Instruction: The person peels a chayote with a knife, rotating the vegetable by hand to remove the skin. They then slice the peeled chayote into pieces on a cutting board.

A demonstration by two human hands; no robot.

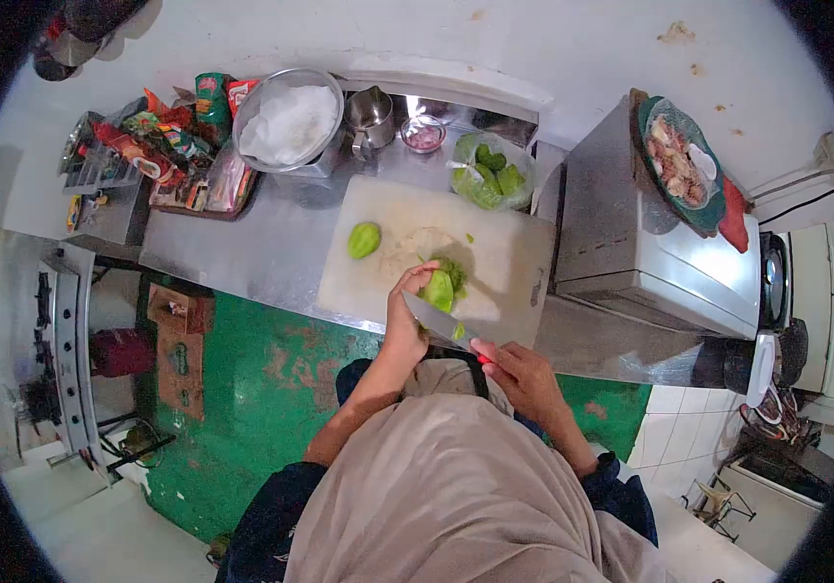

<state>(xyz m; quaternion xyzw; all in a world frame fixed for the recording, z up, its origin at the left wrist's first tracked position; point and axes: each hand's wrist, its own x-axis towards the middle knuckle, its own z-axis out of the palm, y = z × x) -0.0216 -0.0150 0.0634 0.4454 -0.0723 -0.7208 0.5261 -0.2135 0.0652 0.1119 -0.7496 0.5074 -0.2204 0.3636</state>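
Note:
My left hand point(407, 309) is closed round a light green, chayote-like vegetable point(440, 291), held above the near part of the white cutting board point(514, 233). In my right hand point(524, 377) is a kitchen knife point(439, 319) with a red handle. Its broad blade points up and left, close against the near side of the vegetable; exact contact cannot be made out. A small green piece point(459, 331) shows by the blade. Green peelings point(455, 271) lie on the board just behind the vegetable. A second whole green vegetable point(364, 240) rests at the board's left.
Behind the board stand a clear bag of green vegetables point(488, 173), a small bowl point(424, 134), a metal pitcher point(370, 119) and a colander with white contents point(290, 121). Packets point(169, 146) crowd the left. A silver appliance point(650, 233) bounds the right, topped by a bowl point(679, 160).

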